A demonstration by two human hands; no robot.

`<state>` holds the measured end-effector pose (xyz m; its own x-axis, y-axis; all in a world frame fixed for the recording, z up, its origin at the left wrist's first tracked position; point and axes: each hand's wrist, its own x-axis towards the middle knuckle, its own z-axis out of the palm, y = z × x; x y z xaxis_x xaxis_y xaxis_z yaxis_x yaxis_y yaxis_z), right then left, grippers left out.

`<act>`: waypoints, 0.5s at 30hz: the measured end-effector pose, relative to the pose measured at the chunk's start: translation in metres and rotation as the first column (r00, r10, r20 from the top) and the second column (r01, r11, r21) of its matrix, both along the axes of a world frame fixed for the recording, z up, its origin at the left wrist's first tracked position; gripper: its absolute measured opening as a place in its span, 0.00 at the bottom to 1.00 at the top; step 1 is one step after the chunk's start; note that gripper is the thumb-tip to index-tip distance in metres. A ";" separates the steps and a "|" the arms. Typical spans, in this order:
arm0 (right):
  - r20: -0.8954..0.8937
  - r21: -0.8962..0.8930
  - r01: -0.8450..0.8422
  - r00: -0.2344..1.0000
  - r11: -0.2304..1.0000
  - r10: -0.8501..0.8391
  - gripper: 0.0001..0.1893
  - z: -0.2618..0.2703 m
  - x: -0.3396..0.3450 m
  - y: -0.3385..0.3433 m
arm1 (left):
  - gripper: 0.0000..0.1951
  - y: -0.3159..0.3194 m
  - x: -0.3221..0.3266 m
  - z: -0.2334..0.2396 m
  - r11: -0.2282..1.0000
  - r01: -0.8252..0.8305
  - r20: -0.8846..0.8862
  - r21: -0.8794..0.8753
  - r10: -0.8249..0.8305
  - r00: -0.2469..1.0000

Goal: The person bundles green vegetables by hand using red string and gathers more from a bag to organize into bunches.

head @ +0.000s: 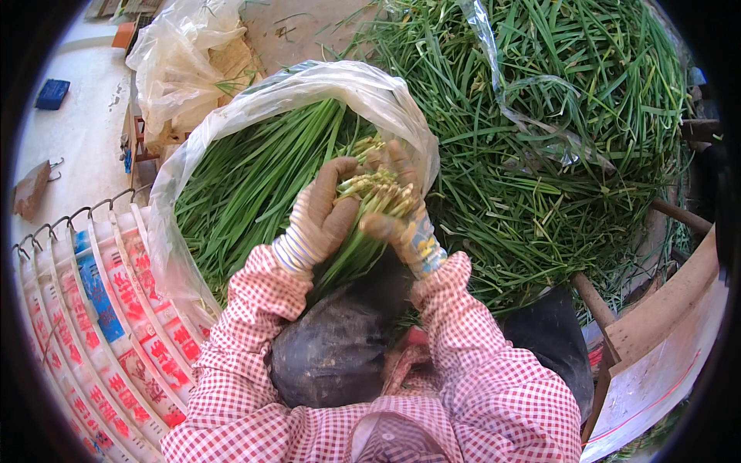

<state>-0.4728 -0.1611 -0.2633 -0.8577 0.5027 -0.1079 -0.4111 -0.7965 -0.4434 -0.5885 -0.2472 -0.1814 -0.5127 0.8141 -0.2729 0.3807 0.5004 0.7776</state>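
Observation:
A bunch of green leafy stalks, like garlic chives (379, 194), is held between my hands with its pale cut ends up. My left hand (321, 217), in a soiled work glove, curls at the left side of the ends. On their right side is my right hand (405, 202), gloved too and slightly blurred, its fingers around the bunch. Both hands are over the mouth of a clear plastic bag (194, 156), whose rolled rim surrounds more long green leaves (266, 168) lying slantwise. The lower part of the bunch hangs down towards my dark-covered knee.
A large heap of loose green leaves (556, 202) lies on the right, with a strip of clear plastic film (498, 75) across it. Lower left are stacked white crates or sacks (133, 341) with red print. Another plastic bag (179, 75) stands behind; a wooden-edged board (666, 301) is lower right.

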 end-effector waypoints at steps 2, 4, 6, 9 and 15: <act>0.037 0.085 -0.009 0.999 0.996 0.006 0.47 0.012 0.001 0.001 | 0.22 -0.003 0.010 0.001 0.999 0.042 -0.139 -0.003 -0.042 0.989; 0.145 0.100 -0.069 0.988 0.993 0.054 0.37 0.011 0.000 0.002 | 0.22 -0.005 0.013 -0.007 0.985 0.156 -0.125 0.073 -0.146 0.981; 0.235 0.104 0.004 0.972 0.995 -0.029 0.18 0.004 -0.006 -0.004 | 0.22 0.000 0.008 -0.001 0.976 0.212 -0.023 0.059 -0.211 0.977; 0.224 -0.132 0.020 0.974 0.991 0.010 0.14 -0.020 -0.001 0.000 | 0.22 0.017 0.003 0.018 0.958 0.247 0.131 -0.143 -0.229 0.964; 0.162 -0.158 0.022 0.987 0.987 0.004 0.11 -0.039 0.006 -0.006 | 0.23 0.044 -0.042 -0.040 0.996 0.022 -0.080 -0.091 -0.029 0.996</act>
<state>-0.4668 -0.1672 -0.3021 -0.8181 0.4753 -0.3238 -0.3516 -0.8589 -0.3723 -0.6301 -0.2032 -0.2218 -0.5156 0.8012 -0.3037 0.4544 0.5562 0.6958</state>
